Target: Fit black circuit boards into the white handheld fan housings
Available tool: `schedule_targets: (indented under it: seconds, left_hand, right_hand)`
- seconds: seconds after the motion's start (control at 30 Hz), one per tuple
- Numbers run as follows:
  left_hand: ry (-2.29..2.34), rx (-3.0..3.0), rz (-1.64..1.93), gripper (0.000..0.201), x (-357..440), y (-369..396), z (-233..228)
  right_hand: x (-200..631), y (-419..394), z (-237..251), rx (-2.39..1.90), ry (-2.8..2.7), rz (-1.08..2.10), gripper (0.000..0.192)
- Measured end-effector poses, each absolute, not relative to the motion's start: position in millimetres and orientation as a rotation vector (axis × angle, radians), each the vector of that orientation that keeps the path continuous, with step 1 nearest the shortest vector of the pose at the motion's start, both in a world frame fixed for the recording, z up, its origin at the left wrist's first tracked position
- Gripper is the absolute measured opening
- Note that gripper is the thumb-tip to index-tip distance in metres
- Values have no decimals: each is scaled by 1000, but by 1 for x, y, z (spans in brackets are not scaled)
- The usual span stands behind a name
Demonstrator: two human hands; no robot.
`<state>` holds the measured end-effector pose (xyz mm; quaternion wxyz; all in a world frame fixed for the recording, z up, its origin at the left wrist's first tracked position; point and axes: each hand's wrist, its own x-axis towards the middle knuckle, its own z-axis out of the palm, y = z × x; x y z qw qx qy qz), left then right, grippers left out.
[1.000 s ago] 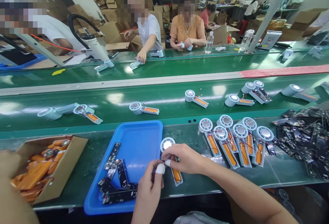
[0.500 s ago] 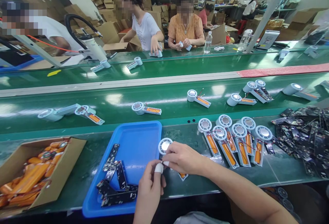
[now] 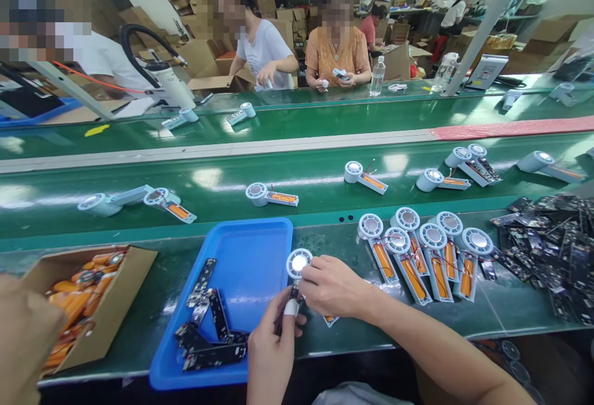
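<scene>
My right hand [image 3: 331,286] grips a white fan unit [image 3: 299,263] with a round head, its orange handle end showing below my palm. My left hand [image 3: 273,343], a white cot on one fingertip, pinches a dark circuit board [image 3: 293,294] against the unit's handle. Both hands work just right of a blue tray [image 3: 250,250] that holds several black circuit boards [image 3: 211,330]. Several more fan units [image 3: 424,250] with orange batteries lie in a row to the right.
A cardboard box [image 3: 116,306] of orange batteries sits at the left. A pile of circuit boards [image 3: 552,250] lies at the right. Fan units [image 3: 271,195] ride the green conveyor [image 3: 185,176]. Other people work across the belt; a water bottle [image 3: 377,77] stands there.
The fan unit was tipped up in my right hand, hiding most of its orange handle. My left hand brought a dark board to it. Units on the belt drifted right.
</scene>
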<state>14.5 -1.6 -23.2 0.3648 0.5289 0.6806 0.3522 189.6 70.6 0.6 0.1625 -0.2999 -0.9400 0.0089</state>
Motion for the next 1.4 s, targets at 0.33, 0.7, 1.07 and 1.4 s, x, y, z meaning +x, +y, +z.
schedule_targets:
  seconds: [0.33, 0.7, 1.07, 1.4]
  left_hand:
    - [1772, 1438, 940, 52, 19, -1, -15]
    - [1699, 1523, 934, 45, 15, 1, -8]
    - [1468, 1371, 911, 47, -7, 12, -18]
    - [1468, 1296, 845, 46, -4, 12, -4]
  right_hand:
    - [189, 69, 1, -930, -2667, 86, 17]
    - [190, 69, -1, -963, -2676, 166, 16]
    - [198, 75, 3, -844, -2524, 484, 17]
    - [203, 77, 17, -916, -2408, 712, 18]
